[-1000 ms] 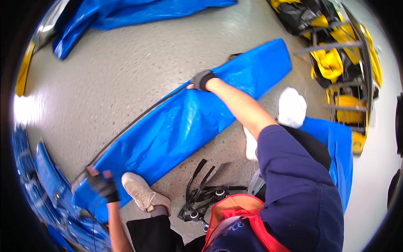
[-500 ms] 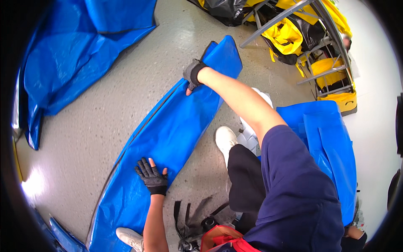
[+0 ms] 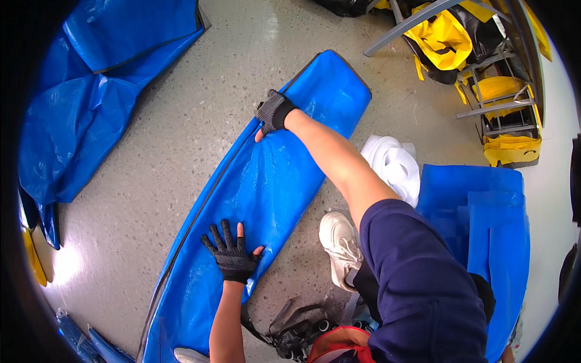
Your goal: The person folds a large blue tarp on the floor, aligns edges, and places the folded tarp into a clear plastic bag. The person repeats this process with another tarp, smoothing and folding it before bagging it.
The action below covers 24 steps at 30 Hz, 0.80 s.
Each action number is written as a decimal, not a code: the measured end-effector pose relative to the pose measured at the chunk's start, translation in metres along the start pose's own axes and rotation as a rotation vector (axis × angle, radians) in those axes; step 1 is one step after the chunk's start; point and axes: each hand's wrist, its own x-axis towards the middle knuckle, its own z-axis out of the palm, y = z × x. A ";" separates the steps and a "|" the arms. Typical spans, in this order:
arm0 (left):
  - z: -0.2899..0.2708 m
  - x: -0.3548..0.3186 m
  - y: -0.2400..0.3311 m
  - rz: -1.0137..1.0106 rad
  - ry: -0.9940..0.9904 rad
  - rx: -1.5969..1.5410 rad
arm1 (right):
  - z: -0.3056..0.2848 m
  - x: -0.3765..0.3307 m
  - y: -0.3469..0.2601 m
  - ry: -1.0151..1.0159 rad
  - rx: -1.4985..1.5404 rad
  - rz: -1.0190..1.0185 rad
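We find the folded blue sheet [image 3: 254, 187] lying slantwise on the speckled floor [image 3: 145, 169]. The gloved left hand [image 3: 233, 253] rests on its near part, fingers spread wide, grasping nothing. The gloved right hand [image 3: 273, 112] is at the dark-trimmed long edge, farther up; we cannot tell whether it grips. We note a white roll [image 3: 392, 166] near the right forearm, beside stacked blue sheets [image 3: 497, 242].

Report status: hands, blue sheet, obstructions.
Left hand spread on blue sheet; right hand at its dark-edged side. Sheet lying on floor. Shoe at near end, possibly in the way.
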 end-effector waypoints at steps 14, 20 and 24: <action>0.006 0.028 0.013 -0.007 0.035 0.057 | 0.104 -0.048 0.112 0.884 0.527 0.230; 0.014 0.029 0.019 0.013 0.140 0.119 | 0.067 -0.050 0.123 1.330 0.802 0.308; 0.009 0.030 0.018 -0.043 0.099 0.141 | 0.105 -0.083 0.080 0.813 0.130 0.044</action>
